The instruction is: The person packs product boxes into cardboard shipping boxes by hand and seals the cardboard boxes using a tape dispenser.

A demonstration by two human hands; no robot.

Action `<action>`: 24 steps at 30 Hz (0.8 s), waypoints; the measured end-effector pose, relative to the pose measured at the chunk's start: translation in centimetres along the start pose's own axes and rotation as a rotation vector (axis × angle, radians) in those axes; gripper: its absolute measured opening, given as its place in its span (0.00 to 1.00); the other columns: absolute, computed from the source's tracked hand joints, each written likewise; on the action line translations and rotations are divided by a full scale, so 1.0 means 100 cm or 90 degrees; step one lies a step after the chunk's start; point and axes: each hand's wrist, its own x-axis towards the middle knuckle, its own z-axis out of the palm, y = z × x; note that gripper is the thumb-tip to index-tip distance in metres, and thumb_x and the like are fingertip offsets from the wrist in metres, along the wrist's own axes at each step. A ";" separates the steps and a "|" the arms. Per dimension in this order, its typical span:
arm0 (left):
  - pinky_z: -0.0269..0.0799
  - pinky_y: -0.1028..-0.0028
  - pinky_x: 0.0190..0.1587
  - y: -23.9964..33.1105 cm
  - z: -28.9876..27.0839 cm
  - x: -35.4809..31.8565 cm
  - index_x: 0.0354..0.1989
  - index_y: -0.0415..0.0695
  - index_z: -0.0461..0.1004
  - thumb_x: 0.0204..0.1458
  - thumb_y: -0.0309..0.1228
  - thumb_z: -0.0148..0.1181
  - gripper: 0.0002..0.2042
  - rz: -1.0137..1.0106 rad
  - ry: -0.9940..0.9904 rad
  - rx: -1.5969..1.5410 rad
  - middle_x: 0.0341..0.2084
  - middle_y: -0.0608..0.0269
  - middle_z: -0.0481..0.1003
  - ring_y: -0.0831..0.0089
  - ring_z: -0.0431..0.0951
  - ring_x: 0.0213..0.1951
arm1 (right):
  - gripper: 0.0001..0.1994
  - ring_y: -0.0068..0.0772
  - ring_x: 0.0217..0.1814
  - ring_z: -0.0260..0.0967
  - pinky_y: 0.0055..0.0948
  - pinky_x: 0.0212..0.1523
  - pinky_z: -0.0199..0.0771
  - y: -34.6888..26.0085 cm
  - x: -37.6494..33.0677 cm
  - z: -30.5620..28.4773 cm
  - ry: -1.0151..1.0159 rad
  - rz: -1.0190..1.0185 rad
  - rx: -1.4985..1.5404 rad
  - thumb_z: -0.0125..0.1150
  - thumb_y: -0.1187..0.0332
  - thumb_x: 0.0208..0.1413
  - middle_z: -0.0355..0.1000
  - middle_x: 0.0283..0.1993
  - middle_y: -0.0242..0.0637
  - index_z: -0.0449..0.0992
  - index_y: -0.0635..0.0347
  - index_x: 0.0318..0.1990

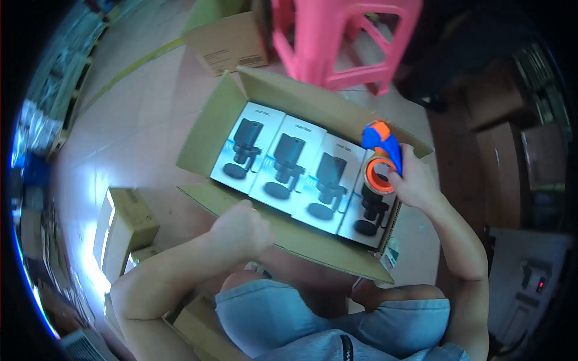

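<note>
Open corrugated cardboard carton on tiled floor, packed with four glossy white product boxes side by side. Left hand fisted, resting on near flap, holding nothing visible. Right hand clasped around blue-and-orange plastic tape dispenser over carton's right end.

Both forearms rose bare from the lower part of the frame, with no sleeve, watch or glove on either. The left hand and the right hand carried no rings that could be seen. At the bottom centre the person wore light blue shorts of a soft, faded cloth, ending above bare knees. A small dark zip pull showed at the lower edge.
</note>
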 end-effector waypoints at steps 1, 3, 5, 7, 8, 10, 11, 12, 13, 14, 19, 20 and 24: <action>0.68 0.67 0.35 -0.009 0.019 -0.017 0.23 0.54 0.80 0.48 0.32 0.56 0.06 -0.056 0.025 0.023 0.26 0.66 0.81 0.69 0.81 0.31 | 0.27 0.63 0.51 0.70 0.48 0.53 0.69 -0.014 0.007 0.017 -0.002 -0.066 0.011 0.54 0.68 0.51 0.69 0.49 0.64 0.58 0.67 0.59; 0.70 0.65 0.38 -0.013 0.038 -0.038 0.28 0.52 0.81 0.49 0.33 0.57 0.06 -0.146 -0.043 -0.022 0.28 0.64 0.81 0.66 0.81 0.33 | 0.28 0.62 0.52 0.69 0.47 0.54 0.68 -0.026 0.005 0.039 -0.024 -0.149 0.022 0.54 0.68 0.51 0.68 0.51 0.65 0.58 0.67 0.60; 0.71 0.60 0.46 -0.032 0.038 -0.067 0.40 0.48 0.80 0.51 0.39 0.59 0.12 -0.251 -0.080 -0.260 0.37 0.56 0.80 0.59 0.80 0.40 | 0.32 0.61 0.55 0.66 0.46 0.57 0.67 -0.024 -0.008 0.049 0.035 -0.302 0.156 0.56 0.69 0.51 0.65 0.55 0.60 0.55 0.67 0.64; 0.67 0.58 0.56 -0.043 0.029 -0.065 0.53 0.45 0.74 0.51 0.46 0.60 0.24 -0.342 0.161 -0.536 0.52 0.45 0.73 0.55 0.74 0.53 | 0.32 0.49 0.57 0.67 0.41 0.59 0.66 0.040 -0.017 0.044 -0.007 -0.362 0.254 0.54 0.69 0.56 0.64 0.57 0.53 0.52 0.66 0.67; 0.64 0.57 0.61 -0.058 0.041 -0.058 0.58 0.43 0.70 0.51 0.50 0.61 0.30 -0.411 0.365 -0.560 0.59 0.40 0.67 0.54 0.70 0.59 | 0.33 0.43 0.58 0.67 0.39 0.60 0.66 0.056 -0.023 0.050 -0.004 -0.365 0.475 0.52 0.69 0.58 0.64 0.58 0.48 0.48 0.66 0.69; 0.62 0.61 0.63 -0.098 0.060 -0.043 0.61 0.43 0.67 0.51 0.53 0.60 0.34 -0.919 0.445 -0.149 0.65 0.41 0.58 0.58 0.65 0.64 | 0.34 0.36 0.60 0.66 0.38 0.61 0.65 0.060 -0.006 0.072 -0.019 -0.383 0.709 0.50 0.69 0.60 0.65 0.59 0.43 0.44 0.66 0.70; 0.64 0.61 0.61 -0.116 0.088 -0.035 0.59 0.42 0.69 0.51 0.55 0.59 0.33 -1.049 0.408 -0.133 0.63 0.41 0.62 0.57 0.67 0.62 | 0.34 0.36 0.60 0.66 0.38 0.62 0.64 0.057 0.006 0.090 -0.091 -0.398 0.737 0.49 0.69 0.61 0.64 0.60 0.42 0.42 0.64 0.71; 0.65 0.62 0.60 -0.130 0.110 -0.030 0.57 0.40 0.71 0.51 0.56 0.58 0.34 -1.171 0.372 -0.120 0.60 0.42 0.66 0.57 0.69 0.61 | 0.34 0.35 0.61 0.65 0.38 0.62 0.64 0.050 0.015 0.102 -0.157 -0.409 0.758 0.49 0.70 0.62 0.62 0.62 0.41 0.41 0.63 0.72; 0.65 0.62 0.60 -0.128 0.107 -0.025 0.57 0.40 0.71 0.51 0.56 0.58 0.34 -1.164 0.352 -0.140 0.60 0.42 0.66 0.57 0.69 0.61 | 0.26 0.35 0.60 0.65 0.36 0.61 0.64 0.025 0.004 0.105 -0.128 -0.375 0.794 0.50 0.73 0.60 0.64 0.58 0.40 0.53 0.64 0.66; 0.67 0.61 0.58 -0.133 0.081 -0.020 0.54 0.39 0.73 0.51 0.58 0.56 0.34 -1.115 0.316 -0.412 0.56 0.42 0.70 0.57 0.71 0.59 | 0.25 0.37 0.60 0.65 0.37 0.62 0.62 0.035 0.019 0.126 -0.151 -0.376 0.713 0.50 0.74 0.60 0.64 0.57 0.40 0.54 0.65 0.64; 0.62 0.54 0.63 -0.080 0.078 0.096 0.61 0.35 0.66 0.47 0.70 0.48 0.47 -0.798 0.052 -0.499 0.67 0.43 0.57 0.39 0.59 0.65 | 0.28 0.38 0.61 0.63 0.35 0.62 0.61 0.028 0.073 0.170 -0.148 -0.407 0.520 0.52 0.70 0.57 0.64 0.58 0.45 0.55 0.67 0.64; 0.56 0.48 0.65 -0.074 0.075 0.107 0.66 0.36 0.59 0.48 0.73 0.43 0.51 -0.671 -0.105 -0.339 0.72 0.47 0.44 0.31 0.49 0.67 | 0.28 0.38 0.61 0.63 0.35 0.62 0.61 0.031 0.071 0.171 -0.157 -0.409 0.520 0.52 0.70 0.57 0.64 0.58 0.45 0.55 0.67 0.64; 0.62 0.55 0.63 -0.099 0.047 0.087 0.61 0.41 0.69 0.51 0.69 0.46 0.42 -0.672 -0.059 -0.537 0.66 0.48 0.60 0.42 0.60 0.66 | 0.29 0.35 0.60 0.64 0.33 0.63 0.60 0.039 0.087 0.159 -0.254 -0.358 0.697 0.53 0.70 0.55 0.66 0.58 0.40 0.56 0.66 0.65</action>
